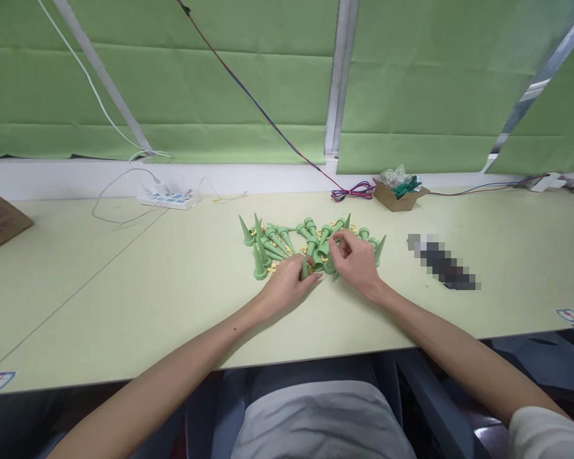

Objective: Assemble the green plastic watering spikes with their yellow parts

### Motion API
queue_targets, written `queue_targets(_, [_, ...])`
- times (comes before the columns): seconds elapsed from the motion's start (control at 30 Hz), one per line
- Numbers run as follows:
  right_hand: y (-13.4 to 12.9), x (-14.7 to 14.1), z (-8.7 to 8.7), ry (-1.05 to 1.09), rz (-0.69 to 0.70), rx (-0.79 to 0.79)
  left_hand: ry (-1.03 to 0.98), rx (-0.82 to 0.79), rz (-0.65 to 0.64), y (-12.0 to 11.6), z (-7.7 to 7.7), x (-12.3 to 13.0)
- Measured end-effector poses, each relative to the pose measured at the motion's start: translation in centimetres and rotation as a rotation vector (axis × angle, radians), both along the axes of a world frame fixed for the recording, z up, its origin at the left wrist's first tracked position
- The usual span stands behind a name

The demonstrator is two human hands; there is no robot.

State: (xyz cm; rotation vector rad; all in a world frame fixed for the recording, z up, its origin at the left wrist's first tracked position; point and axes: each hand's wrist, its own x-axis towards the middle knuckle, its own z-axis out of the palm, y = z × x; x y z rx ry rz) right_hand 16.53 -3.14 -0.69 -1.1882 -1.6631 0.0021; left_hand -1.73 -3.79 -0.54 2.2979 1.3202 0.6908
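A pile of green plastic cone-shaped spikes (273, 237) with round flanged heads lies on the table, small yellow pieces (271, 271) scattered among them. Several spikes stand on their heads, points up, at the pile's left and right ends. At the near edge of the pile, my left hand (289, 280) is closed around one green spike (305, 268). My right hand (356, 260) is just to the right, thumb and fingers pinched together over the spikes. Whatever its fingertips hold is too small or hidden to make out.
Behind the pile are a small cardboard box (396, 199) with plastic wrap and green material, and a coiled red-blue cable (354, 191). A white power strip (169, 199) sits back left. A pixelated dark object (442, 262) lies right; a brown board (0, 220) is far left.
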Motion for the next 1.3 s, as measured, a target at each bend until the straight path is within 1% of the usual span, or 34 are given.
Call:
queue_targets(0.17, [-0.4,-0.3,0.4,0.045,0.01,0.159,-0.033,0.033,0.005,0.3,-0.1,-0.3])
queue_targets(0.33, [-0.8,-0.4,0.7,0.062,0.07,0.272,-0.048,0.095,0.009,0.4,-0.6,-0.3])
queue_targets(0.47, [-1.1,-0.6,0.5,0.024,0.153,0.279,-0.076,0.126,0.012,0.0,-0.6,-0.1])
queue_targets(0.57, [-1.2,-0.8,0.4,-0.011,0.197,0.281,-0.097,0.144,0.019,-0.5,-0.2,-0.1])
queue_targets(0.7, [-1.3,-1.0,0.4,-0.025,0.177,0.272,-0.152,0.156,0.044,-0.8,0.8,-0.3])
queue_targets(0.8, [-1.3,-1.0,0.5,-0.027,0.156,0.227,-0.168,0.212,0.083,-0.6,1.4,-0.7])
queue_targets(0.87, [-1.3,-0.9,0.5,-0.032,0.155,0.195,-0.071,0.251,0.122,-0.2,1.5,-0.9])
queue_targets(0.9, [-1.2,-0.9,0.4,-0.035,0.159,0.183,0.018,0.258,0.136,0.0,1.5,-1.0])
queue_targets(1.0, [-1.1,-0.8,0.1,-0.041,0.171,0.152,0.344,0.185,0.178,0.3,1.2,-1.2])
queue_targets(1.07, [-1.1,-0.8,-0.1,-0.042,0.178,0.136,0.503,0.141,0.205,0.3,1.1,-1.2])
queue_targets(1.17, [-0.9,-0.7,-0.2,-0.044,0.184,0.131,0.624,0.115,0.237,0.2,0.9,-1.2])
queue_targets(1.3, [-0.9,-0.7,-0.3,-0.05,0.203,0.14,0.651,0.103,0.237,0.2,0.6,-1.4])
